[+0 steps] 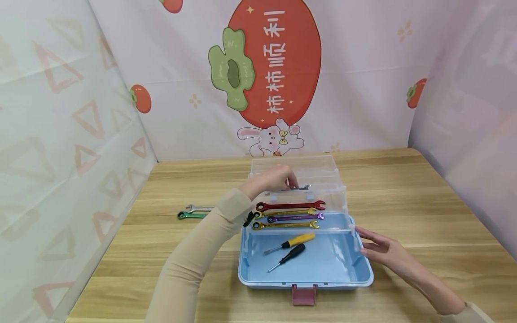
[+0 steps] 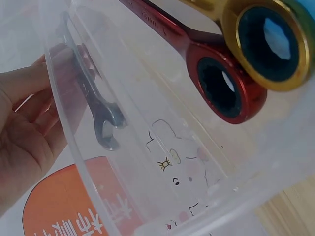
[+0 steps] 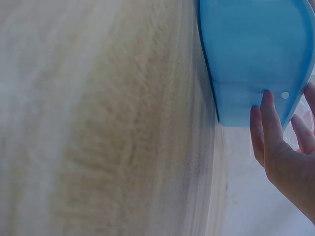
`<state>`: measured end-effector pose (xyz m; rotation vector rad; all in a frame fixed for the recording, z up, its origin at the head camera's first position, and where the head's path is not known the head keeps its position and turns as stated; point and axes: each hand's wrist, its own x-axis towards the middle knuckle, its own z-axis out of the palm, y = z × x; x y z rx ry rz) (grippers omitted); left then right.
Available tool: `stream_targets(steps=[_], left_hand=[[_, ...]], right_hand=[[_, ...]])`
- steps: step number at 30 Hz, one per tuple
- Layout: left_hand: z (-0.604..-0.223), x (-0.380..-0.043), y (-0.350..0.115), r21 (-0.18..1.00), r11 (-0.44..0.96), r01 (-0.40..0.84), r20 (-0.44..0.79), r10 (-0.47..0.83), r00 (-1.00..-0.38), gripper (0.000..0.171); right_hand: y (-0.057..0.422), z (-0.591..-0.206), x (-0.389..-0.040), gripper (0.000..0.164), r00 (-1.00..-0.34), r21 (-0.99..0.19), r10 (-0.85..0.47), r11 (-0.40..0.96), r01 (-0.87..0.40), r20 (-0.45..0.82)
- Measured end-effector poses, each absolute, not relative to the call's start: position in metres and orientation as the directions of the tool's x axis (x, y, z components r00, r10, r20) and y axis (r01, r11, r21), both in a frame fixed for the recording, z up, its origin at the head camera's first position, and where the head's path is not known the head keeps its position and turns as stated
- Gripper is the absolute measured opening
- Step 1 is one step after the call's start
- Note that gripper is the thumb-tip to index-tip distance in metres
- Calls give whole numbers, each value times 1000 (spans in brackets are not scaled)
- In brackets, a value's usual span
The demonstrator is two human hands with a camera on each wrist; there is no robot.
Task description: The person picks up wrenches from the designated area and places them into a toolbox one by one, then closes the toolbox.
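A pale cloth (image 1: 363, 89), printed with a large orange-red fruit (image 1: 299, 63), hangs behind a wood-grain table (image 1: 412, 197); on the table stands a light blue toolbox (image 1: 327, 262), open towards the person, with clear plastic trays (image 1: 338, 201) raised over its back part.

The left hand (image 1: 274, 178) reaches over to the rearmost tray, its fingers bent down, and pinches a silver wrench (image 2: 90, 91) there; in the left wrist view the tool's open end points away from the fingers, and part of the hand shows only dimly through the plastic; the right hand (image 1: 383, 251) spreads fairly wide at the toolbox's right side, fingers slightly bent, the tips against the blue wall.

Nearer the person, in the front tray, four wrenches lie side by side: a red wrench (image 1: 291, 206) rearmost, then a gold one, a shorter purple wrench (image 1: 295, 218) and another gold one; left of the toolbox, a green wrench (image 1: 194, 215) lies on the table just in front of a second silver one, both partly hidden by the left sleeve (image 1: 181, 273).

On the toolbox floor lie a yellow-handled screwdriver (image 1: 299, 241) and, just in front of it, a black-handled screwdriver (image 1: 293, 254); a pink latch (image 1: 304, 296) hangs at the front edge.
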<state>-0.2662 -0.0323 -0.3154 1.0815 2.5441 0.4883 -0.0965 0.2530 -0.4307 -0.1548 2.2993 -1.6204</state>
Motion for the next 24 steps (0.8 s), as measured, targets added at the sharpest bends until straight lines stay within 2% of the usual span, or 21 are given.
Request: stream_targets(steps=[13, 24], left_hand=[[-315, -267, -39, 432, 635, 641, -105, 741, -663, 24], [-312, -263, -75, 481, 594, 645, -29, 746, -665, 27]], right_hand=[[253, -430, -98, 59, -942, -935, -275, 344, 88, -190], [251, -431, -96, 58, -941, -951, -289, 297, 85, -174]])
